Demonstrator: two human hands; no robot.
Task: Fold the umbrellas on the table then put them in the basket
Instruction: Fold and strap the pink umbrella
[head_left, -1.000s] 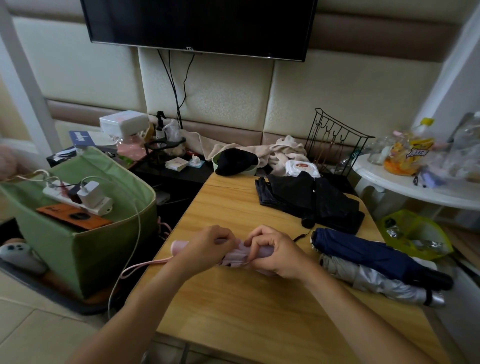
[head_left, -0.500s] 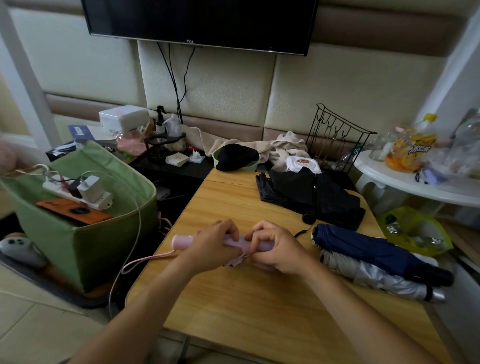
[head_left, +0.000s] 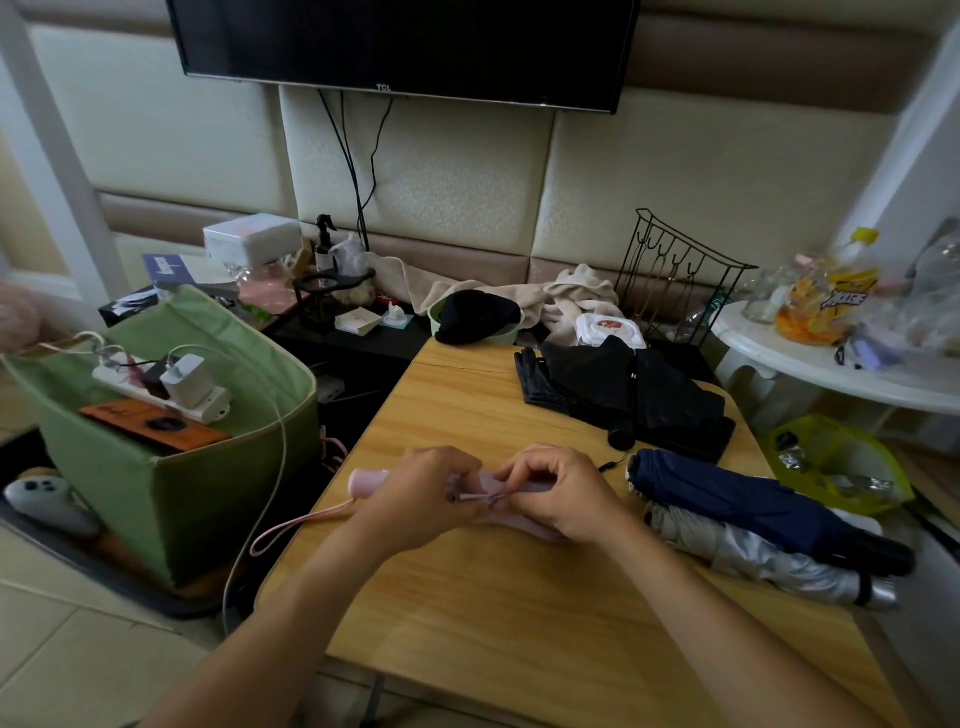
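Note:
A folded pink umbrella (head_left: 366, 480) lies across the middle of the wooden table (head_left: 519, 623), its handle and wrist loop pointing left. My left hand (head_left: 415, 501) grips its body near the handle. My right hand (head_left: 563, 493) holds the canopy end and pinches the thin closing strap between the hands. A navy umbrella (head_left: 737, 501) and a silver umbrella (head_left: 774, 561) lie rolled at the table's right edge. A black umbrella (head_left: 623, 395) lies loose at the far side. The green fabric basket (head_left: 156, 483) stands on the floor to the left.
The basket holds a power strip (head_left: 156, 387) with chargers and an orange box; a white cable hangs over its rim. A black wire rack (head_left: 675, 280), towels and a wipes pack sit behind the table. A white side table (head_left: 831, 364) with bottles stands right.
The pink umbrella has turned a little in my hands. My right fingers have drawn out the closing strap, which now shows between the hands.

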